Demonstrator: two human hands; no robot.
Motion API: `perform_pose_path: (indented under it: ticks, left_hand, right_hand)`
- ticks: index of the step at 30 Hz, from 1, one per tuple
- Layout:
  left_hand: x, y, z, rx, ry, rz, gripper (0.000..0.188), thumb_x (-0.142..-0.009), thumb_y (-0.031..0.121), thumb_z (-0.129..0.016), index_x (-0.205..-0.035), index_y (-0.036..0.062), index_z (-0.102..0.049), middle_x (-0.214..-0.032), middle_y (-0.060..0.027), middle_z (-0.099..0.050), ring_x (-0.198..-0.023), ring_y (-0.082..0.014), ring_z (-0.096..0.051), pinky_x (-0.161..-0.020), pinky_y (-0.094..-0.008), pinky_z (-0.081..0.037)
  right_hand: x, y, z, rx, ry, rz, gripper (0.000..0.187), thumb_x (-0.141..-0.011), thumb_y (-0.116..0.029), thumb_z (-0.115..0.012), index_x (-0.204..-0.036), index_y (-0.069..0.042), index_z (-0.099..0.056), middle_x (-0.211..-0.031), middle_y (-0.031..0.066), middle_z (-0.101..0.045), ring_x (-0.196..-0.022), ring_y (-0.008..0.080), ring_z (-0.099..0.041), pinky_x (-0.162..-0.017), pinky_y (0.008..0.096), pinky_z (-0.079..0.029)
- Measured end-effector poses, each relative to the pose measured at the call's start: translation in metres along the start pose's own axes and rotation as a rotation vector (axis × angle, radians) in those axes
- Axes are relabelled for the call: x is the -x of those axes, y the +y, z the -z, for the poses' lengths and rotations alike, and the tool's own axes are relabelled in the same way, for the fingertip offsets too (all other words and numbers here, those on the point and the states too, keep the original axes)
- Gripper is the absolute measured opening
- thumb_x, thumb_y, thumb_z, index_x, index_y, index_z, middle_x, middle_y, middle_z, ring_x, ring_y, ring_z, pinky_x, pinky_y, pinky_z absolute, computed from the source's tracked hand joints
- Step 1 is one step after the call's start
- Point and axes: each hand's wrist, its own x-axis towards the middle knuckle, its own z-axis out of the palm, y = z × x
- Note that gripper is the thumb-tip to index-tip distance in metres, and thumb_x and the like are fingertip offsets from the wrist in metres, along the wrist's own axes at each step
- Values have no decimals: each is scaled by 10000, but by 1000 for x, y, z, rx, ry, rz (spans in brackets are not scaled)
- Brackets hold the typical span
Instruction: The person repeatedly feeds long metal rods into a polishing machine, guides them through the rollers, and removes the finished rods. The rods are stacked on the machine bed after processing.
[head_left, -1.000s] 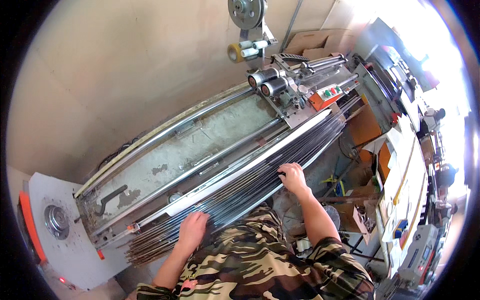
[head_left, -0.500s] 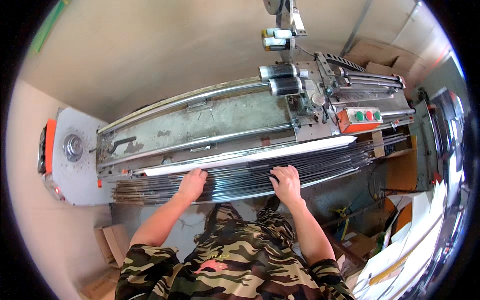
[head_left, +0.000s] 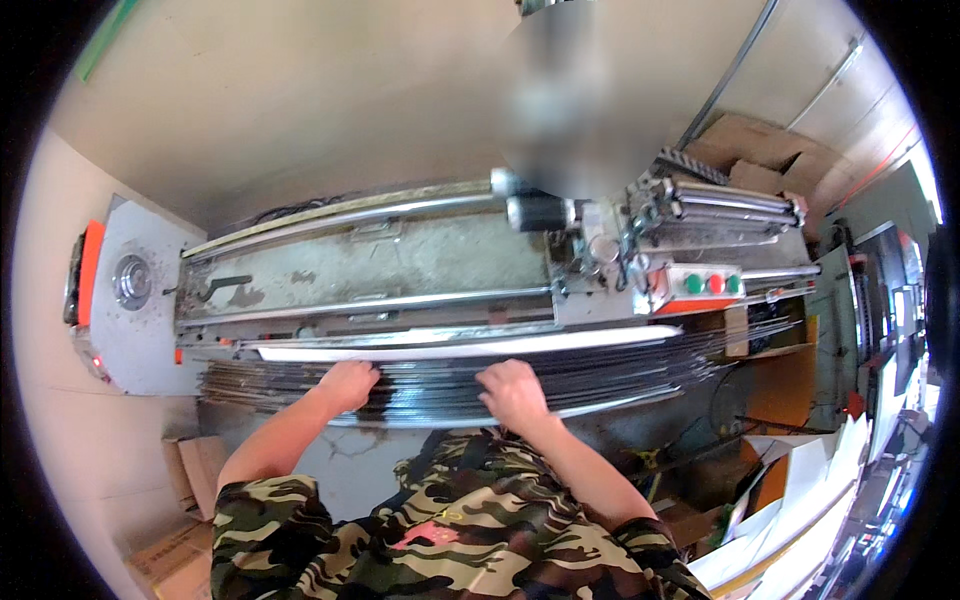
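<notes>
A wide bundle of long, thin dark rods (head_left: 430, 385) lies lengthwise in front of me, along the near side of a long machine. My left hand (head_left: 350, 384) is closed over the rods left of the middle, fingers curled down among them. Right of the middle, my right hand (head_left: 515, 395) also has its fingers bent and closed at the rods. The fingertips of both hands are partly hidden, so how many rods each one grips does not show. A long white strip (head_left: 470, 346) lies just beyond the bundle.
The machine bed (head_left: 400, 265) carries long metal rails and a carriage with black rollers (head_left: 545, 213). A control box (head_left: 702, 285) with green and red buttons sits at its right. Cardboard boxes (head_left: 192, 470) stand at lower left; white sheets (head_left: 800, 510) lean at lower right.
My right hand has shifted left along the rods, closer to my left hand. The view has tilted, so the machine sits lower and slightly left. A grey blur now covers the top rollers.
</notes>
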Motion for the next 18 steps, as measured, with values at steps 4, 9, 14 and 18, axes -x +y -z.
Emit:
perform_pose_path:
  ticks: [4, 9, 14, 18]
  left_hand:
    - [10, 5, 45, 24, 126, 27, 178, -780, 82, -630, -946, 59, -690, -974, -151, -674, -985, -333, -661, -861, -448, -534]
    - [-22, -7, 109, 198, -220, -22, 315, -772, 288, -758, -993, 69, -711, -930, -131, -710, -979, -333, -678, -850, -460, -539]
    - [-150, -19, 158, 1114, 432, -71, 554, -813, 412, -813, -1155, 4, -659, -930, -70, -709, -853, -159, -642, -801, -329, -525]
    - [-289, -11, 213, 1348, 372, 2, 948, -811, 488, -813, -1437, -100, -411, -1281, -191, -624, -1153, -217, -608, -970, -352, -492]
  right_hand:
    - [-12, -3, 11, -72, -268, -107, 344, -869, -286, -707, -1161, -106, -673, -1061, 120, -694, -959, 328, -661, -867, 436, -525]
    - [-45, 0, 54, -113, -545, -272, 331, -982, -429, -534, -1069, -150, -691, -960, 131, -722, -921, 363, -681, -775, 498, -538]
    - [-76, 19, 143, 118, -380, -226, 323, -961, -426, -561, -972, -147, -724, -901, 113, -718, -819, 343, -696, -669, 481, -547]
    - [-129, 24, 198, 272, -259, -232, 291, -909, -423, -662, -884, -159, -782, -1171, 119, -689, -874, 319, -719, -710, 431, -572]
